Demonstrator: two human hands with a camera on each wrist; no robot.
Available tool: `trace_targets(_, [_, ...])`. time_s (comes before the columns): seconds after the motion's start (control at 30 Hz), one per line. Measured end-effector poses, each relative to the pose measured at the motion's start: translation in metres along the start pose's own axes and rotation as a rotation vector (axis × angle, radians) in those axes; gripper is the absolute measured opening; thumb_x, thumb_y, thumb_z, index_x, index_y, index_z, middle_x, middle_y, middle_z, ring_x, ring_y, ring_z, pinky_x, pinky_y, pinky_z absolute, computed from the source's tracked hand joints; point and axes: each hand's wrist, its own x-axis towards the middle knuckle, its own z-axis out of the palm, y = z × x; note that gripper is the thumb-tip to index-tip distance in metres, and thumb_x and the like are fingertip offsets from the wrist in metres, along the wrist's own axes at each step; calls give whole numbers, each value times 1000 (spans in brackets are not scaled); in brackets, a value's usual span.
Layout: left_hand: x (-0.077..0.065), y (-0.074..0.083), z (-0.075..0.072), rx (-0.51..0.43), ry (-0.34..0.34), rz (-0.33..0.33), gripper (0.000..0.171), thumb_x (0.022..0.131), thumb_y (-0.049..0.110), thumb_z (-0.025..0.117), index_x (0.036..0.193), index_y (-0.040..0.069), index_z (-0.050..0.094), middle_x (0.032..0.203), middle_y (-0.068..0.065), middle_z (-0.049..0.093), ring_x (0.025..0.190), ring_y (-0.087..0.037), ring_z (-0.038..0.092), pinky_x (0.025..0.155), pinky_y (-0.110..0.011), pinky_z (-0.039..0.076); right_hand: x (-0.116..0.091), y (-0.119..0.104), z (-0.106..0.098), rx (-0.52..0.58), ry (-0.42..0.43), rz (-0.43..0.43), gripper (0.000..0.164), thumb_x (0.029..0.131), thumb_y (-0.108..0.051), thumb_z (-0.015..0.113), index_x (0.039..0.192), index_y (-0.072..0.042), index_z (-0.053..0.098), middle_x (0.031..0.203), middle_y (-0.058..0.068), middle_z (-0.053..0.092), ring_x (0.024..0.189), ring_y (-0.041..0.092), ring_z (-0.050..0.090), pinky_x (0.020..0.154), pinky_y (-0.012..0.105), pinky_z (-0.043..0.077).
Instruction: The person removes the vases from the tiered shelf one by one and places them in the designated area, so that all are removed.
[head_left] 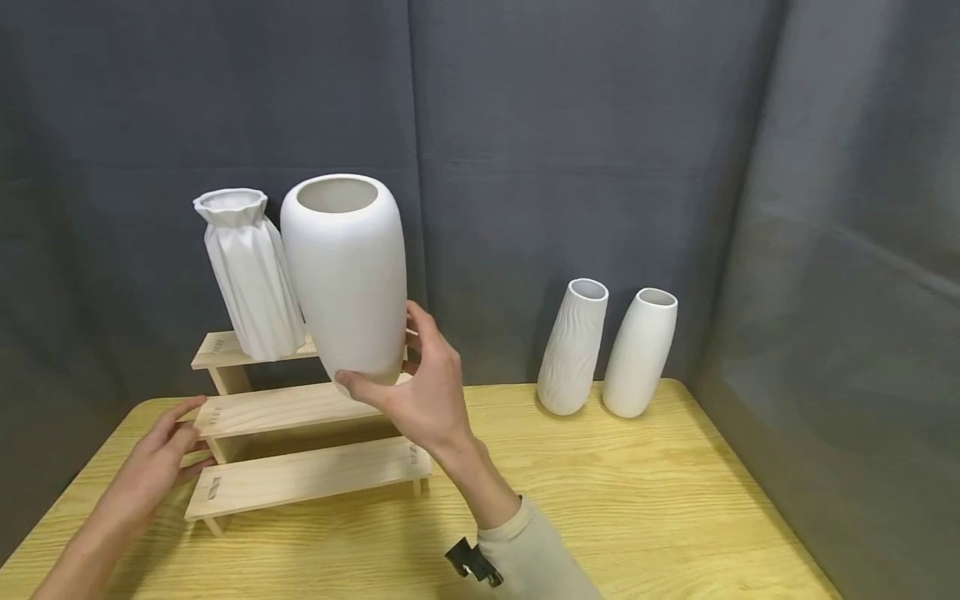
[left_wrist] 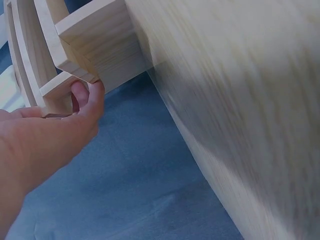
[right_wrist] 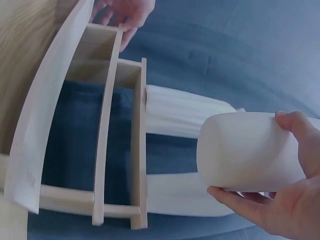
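My right hand [head_left: 431, 396] grips a smooth white vase [head_left: 348, 275] low on its body, thumb at the front and fingers round the far side. The vase is held in the air before a three-step wooden display stand [head_left: 277, 407]. With its fingers and thumb, my left hand [head_left: 150, 471] holds the left end of the stand's middle step; the left wrist view shows the fingers curled at the board's corner. A pleated white vase [head_left: 251, 283] stands on the top step. Beside it the right wrist view shows another white vase [right_wrist: 187, 195], hidden in the head view.
Two more white vases stand at the table's back right: a wavy-textured one [head_left: 573, 350] and a smooth one [head_left: 641, 354]. The stand sits on the left of the wood-grain table [head_left: 600, 508]. Dark grey curtains [head_left: 562, 150] hang behind and at the sides.
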Motion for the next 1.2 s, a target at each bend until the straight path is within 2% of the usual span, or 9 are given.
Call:
trace_targets(0.13, [1, -2, -1, -1, -9, 19, 58, 114, 29, 25, 163, 3, 6, 135, -27, 33, 102, 3, 51, 84, -23, 57, 1, 2, -10, -21, 24, -36, 88, 72, -17, 94, 147, -14, 48, 131, 3, 59, 112, 17, 62, 79, 32, 61])
trace_targets(0.43, [2, -3, -5, 8, -9, 51, 58, 114, 27, 26, 163, 5, 6, 136, -28, 32, 100, 7, 50, 82, -22, 58, -1, 9, -33, -109, 71, -60, 88, 70, -19, 96, 145, -14, 50, 132, 4, 59, 111, 22, 62, 79, 30, 61])
trace_targets(0.6, [2, -2, -4, 12, -15, 70, 58, 114, 26, 25, 162, 0, 4, 130, -27, 34, 99, 7, 51, 82, -22, 58, -1, 13, -45, -144, 96, -36, 88, 70, -20, 96, 145, -16, 50, 131, 2, 59, 112, 20, 61, 80, 30, 60])
trace_targets(0.77, [3, -3, 1, 18, -34, 60, 59, 114, 25, 23, 159, -7, 1, 132, -29, 33, 98, 8, 51, 81, -22, 58, -2, 19, -56, -162, 133, 12, 88, 69, -20, 95, 145, -18, 51, 130, 0, 59, 113, 18, 61, 81, 31, 60])
trace_targets(1.0, [1, -1, 2, 26, -30, 48, 59, 114, 24, 24, 159, -7, 1, 131, -29, 33, 98, 7, 51, 82, -22, 57, 2, 29, -67, -182, 182, 70, 87, 68, -22, 94, 144, -17, 51, 127, 2, 60, 111, 18, 61, 80, 34, 61])
trace_targets(1.2, [0, 0, 0, 27, -37, 38, 60, 114, 29, 23, 161, -2, 1, 131, -25, 32, 100, 6, 48, 84, -23, 57, 5, 38, -73, -220, 211, 91, 86, 68, -24, 94, 142, -14, 51, 123, 4, 62, 108, 20, 62, 81, 35, 60])
